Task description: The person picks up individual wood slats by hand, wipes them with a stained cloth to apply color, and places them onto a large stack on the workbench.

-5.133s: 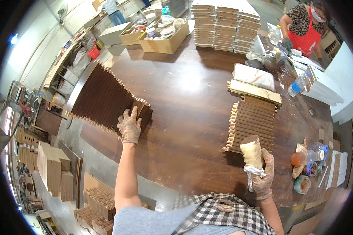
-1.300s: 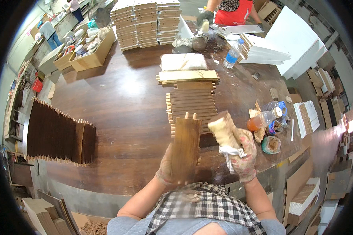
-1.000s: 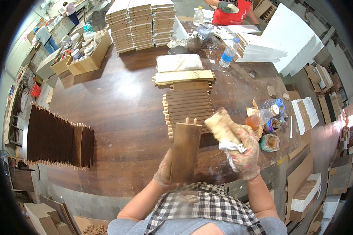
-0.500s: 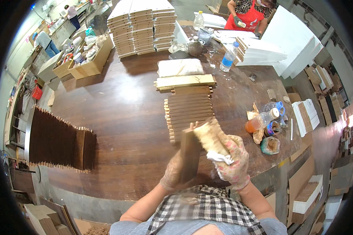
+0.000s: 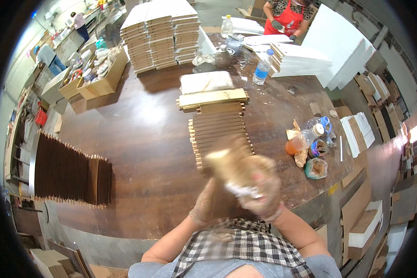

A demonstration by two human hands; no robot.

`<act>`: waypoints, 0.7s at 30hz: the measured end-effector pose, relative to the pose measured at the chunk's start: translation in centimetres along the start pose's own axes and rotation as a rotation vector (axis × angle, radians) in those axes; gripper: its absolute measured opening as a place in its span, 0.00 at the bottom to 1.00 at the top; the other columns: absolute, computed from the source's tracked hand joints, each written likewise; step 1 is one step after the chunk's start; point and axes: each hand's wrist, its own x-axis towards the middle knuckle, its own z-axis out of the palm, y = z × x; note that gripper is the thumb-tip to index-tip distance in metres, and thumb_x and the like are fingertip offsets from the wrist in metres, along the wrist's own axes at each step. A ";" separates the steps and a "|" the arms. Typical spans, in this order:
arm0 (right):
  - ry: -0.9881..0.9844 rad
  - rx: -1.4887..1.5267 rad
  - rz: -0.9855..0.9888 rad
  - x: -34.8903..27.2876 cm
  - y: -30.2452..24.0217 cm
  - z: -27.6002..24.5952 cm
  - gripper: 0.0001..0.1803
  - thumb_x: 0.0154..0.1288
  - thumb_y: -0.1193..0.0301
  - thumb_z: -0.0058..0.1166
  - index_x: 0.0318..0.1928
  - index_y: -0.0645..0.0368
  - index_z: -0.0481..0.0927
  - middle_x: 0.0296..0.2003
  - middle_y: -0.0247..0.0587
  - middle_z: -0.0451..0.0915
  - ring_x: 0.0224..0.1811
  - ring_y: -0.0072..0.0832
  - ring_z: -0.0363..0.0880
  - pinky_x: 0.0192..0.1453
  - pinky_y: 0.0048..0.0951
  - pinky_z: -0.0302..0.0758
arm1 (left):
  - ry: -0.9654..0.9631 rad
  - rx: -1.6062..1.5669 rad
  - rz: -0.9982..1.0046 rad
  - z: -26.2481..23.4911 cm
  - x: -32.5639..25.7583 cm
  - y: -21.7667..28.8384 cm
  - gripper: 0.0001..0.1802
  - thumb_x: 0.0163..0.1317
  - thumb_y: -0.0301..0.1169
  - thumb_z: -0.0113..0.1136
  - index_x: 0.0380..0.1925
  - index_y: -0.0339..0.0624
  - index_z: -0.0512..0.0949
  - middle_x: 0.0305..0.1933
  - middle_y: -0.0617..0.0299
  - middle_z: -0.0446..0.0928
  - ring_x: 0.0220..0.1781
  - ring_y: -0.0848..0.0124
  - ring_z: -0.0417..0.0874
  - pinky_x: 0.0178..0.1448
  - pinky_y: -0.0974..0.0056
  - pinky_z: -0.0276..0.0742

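Observation:
My left hand (image 5: 205, 209), in a stained glove, grips a dark brown wooden panel (image 5: 221, 204) close to my chest; most of the panel is hidden behind my other hand. My right hand (image 5: 260, 187), also gloved, holds a tan pad (image 5: 227, 162) pressed against the panel's upper part. Both hands are motion-blurred. Just beyond them a row of light unstained slats (image 5: 217, 132) lies on the dark wooden table (image 5: 143, 139). A row of dark stained panels (image 5: 72, 173) stands on edge at the table's left.
A plank stack (image 5: 213, 98) and white bundle (image 5: 206, 82) lie past the slats. Bottles and tins (image 5: 308, 143) cluster at right. Tall board stacks (image 5: 162, 34), a cardboard box (image 5: 99, 76) and white boards (image 5: 301, 58) sit at the back, where a person in a red apron (image 5: 287, 18) works.
The panel, earlier held upright in front of me, has come down toward my chest. My right hand has swung the pad left over the panel's face.

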 end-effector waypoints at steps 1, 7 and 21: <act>-0.041 -0.002 -0.076 -0.3 0.0 1.8 0.25 0.53 0.68 0.67 0.53 0.54 0.79 0.52 0.49 0.75 0.44 0.39 0.83 0.46 0.37 0.86 | -0.053 -0.085 0.000 -0.9 0.8 -1.2 0.35 0.72 0.55 0.48 0.68 0.40 0.61 0.66 0.57 0.67 0.66 0.65 0.71 0.71 0.58 0.69; 0.087 -0.135 -0.142 5.6 7.1 4.2 0.22 0.59 0.70 0.63 0.54 0.55 0.74 0.52 0.49 0.74 0.49 0.37 0.81 0.38 0.40 0.87 | -0.178 -0.285 -0.105 -0.2 1.0 0.5 0.25 0.74 0.41 0.51 0.67 0.43 0.66 0.63 0.60 0.72 0.57 0.68 0.76 0.67 0.67 0.72; 0.326 0.594 0.411 -0.1 7.2 -1.3 0.36 0.64 0.69 0.63 0.69 0.64 0.65 0.64 0.43 0.69 0.64 0.32 0.71 0.66 0.31 0.73 | 0.095 -0.210 0.206 -4.8 0.9 1.6 0.29 0.71 0.47 0.55 0.68 0.54 0.62 0.48 0.55 0.77 0.42 0.61 0.85 0.35 0.65 0.88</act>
